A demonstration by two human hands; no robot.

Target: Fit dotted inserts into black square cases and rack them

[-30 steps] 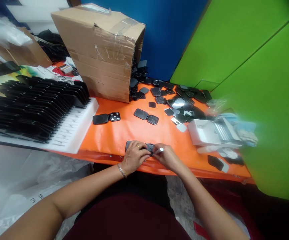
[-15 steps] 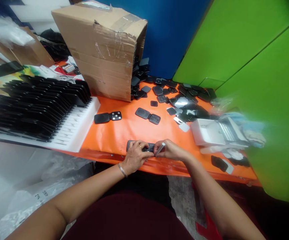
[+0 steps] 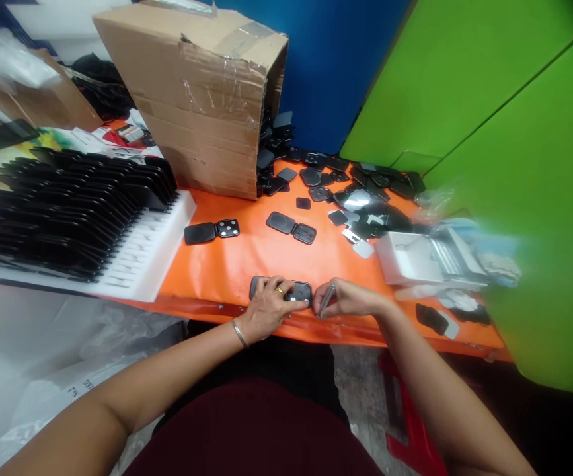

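A hinged black case (image 3: 302, 293) lies unfolded at the front edge of the orange table (image 3: 207, 271). My left hand (image 3: 267, 308) rests over its middle, fingers on it, pressing it down; a small white dot shows near the index fingertip. Just right of the case, my right hand (image 3: 338, 299) is closed round a thin silvery rod (image 3: 326, 300), held at a slant. Farther back lie two more unfolded cases, one (image 3: 290, 227) with an empty-looking square half, the other (image 3: 211, 231) with several white dots.
Black plates stand in a white foam rack (image 3: 162, 254) at left. A cardboard box (image 3: 201, 99) stands behind, spilling black pieces (image 3: 319, 194). At right are a white box (image 3: 405, 258), plastic wrapping and dark plates (image 3: 432, 318). A green panel (image 3: 524, 152) rises beyond.
My right hand has moved a little right, off the case, with the rod now more upright. More of the case's square half shows. My left hand stays on the case.
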